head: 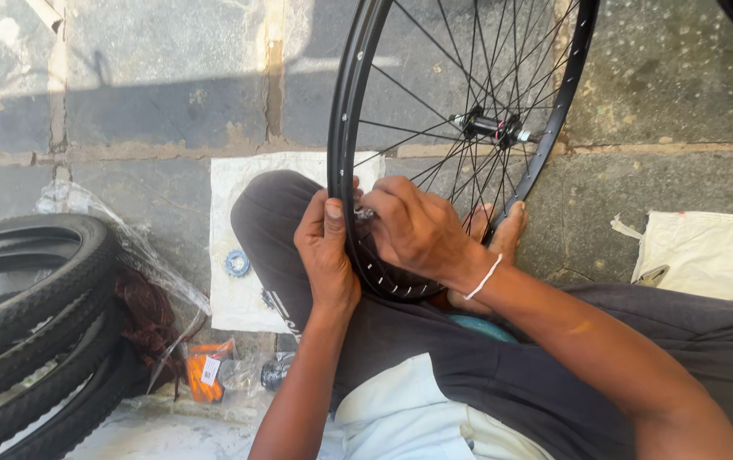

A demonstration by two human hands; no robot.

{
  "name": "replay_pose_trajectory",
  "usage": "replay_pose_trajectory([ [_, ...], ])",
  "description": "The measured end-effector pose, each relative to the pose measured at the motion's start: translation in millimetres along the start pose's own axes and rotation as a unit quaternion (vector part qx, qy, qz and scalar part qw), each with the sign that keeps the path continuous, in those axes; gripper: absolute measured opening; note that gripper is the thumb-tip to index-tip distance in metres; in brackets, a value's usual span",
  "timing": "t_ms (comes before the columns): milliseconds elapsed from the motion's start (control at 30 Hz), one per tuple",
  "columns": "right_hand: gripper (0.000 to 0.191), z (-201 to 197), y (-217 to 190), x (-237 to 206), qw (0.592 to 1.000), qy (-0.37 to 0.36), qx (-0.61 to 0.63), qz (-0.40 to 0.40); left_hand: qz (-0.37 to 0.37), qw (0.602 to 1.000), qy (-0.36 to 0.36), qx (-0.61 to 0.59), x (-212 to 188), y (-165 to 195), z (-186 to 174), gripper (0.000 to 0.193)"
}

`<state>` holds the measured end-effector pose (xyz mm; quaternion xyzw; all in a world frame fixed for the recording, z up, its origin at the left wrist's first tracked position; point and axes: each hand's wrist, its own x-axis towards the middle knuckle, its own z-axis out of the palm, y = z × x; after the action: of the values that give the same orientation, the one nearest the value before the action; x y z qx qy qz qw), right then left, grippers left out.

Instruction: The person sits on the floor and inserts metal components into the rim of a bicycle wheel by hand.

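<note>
Rim [351, 102] first: we hold a bare black bicycle wheel upright between our knees, its plane running away from us, so the near arc of the rim sits low against our lap and the hub [492, 128] stands above and beyond our hands. The spokes [418, 94] fan down from the hub toward the stretch of rim we are gripping. That stretch lies directly under both hands, touching them, not out at a reach.

Our left hand [326, 255] wraps the outer side of the rim, thumb laid flat along its edge and pointing up, fingers curled round behind out of sight; it is closed on the rim as a brace. Our right hand [413, 230] comes over from the inner side, fingers bunched tight at the rim's inner face just beside the left thumb. A small bright metal piece [363, 214] shows at its fingertips, where a spoke meets the rim; we pinch it, though it is too small to tell whether it is a nipple or a little tool. Both hands meet at that one point, the right one doing the fine work and the left steadying.

Our bare foot [503, 234] rests behind the rim, near the right hand. Off to our left lie stacked tyres [26, 315], a white cloth [239, 247] carrying a small blue cog [236, 262], and an orange packet [206, 373].
</note>
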<state>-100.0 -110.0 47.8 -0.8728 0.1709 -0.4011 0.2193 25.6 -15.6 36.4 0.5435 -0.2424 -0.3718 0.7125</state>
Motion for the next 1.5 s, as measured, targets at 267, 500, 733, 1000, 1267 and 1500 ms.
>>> replay_pose_trajectory([
  [267, 0.027, 3, -24, -8, 0.998, 0.062, -0.004, 0.005, 0.003, 0.998, -0.054, -0.045, 2, 4, -8, 0.042],
  [500, 0.032, 17, 3, -5, 0.997, 0.081, 0.006, 0.015, -0.003, 0.996, -0.028, -0.079, 0, -4, 0, 0.033],
  [733, 0.046, 13, -23, -14, 0.991, 0.116, -0.065, 0.005, -0.027, 0.995, -0.031, -0.093, -1, 1, -3, 0.033],
  [1000, 0.036, -7, 21, 4, 0.991, -0.059, 0.120, 0.020, 0.020, 0.995, 0.008, -0.096, -2, -3, 5, 0.025],
  [1267, 0.028, 18, 28, -21, 0.993, 0.097, 0.037, -0.053, 0.037, 0.997, -0.005, -0.062, -6, -7, 4, 0.030],
  [1500, 0.027, 1, 15, -20, 0.993, 0.091, 0.017, 0.068, 0.054, 0.998, -0.010, 0.012, -6, 16, 22, 0.044],
])
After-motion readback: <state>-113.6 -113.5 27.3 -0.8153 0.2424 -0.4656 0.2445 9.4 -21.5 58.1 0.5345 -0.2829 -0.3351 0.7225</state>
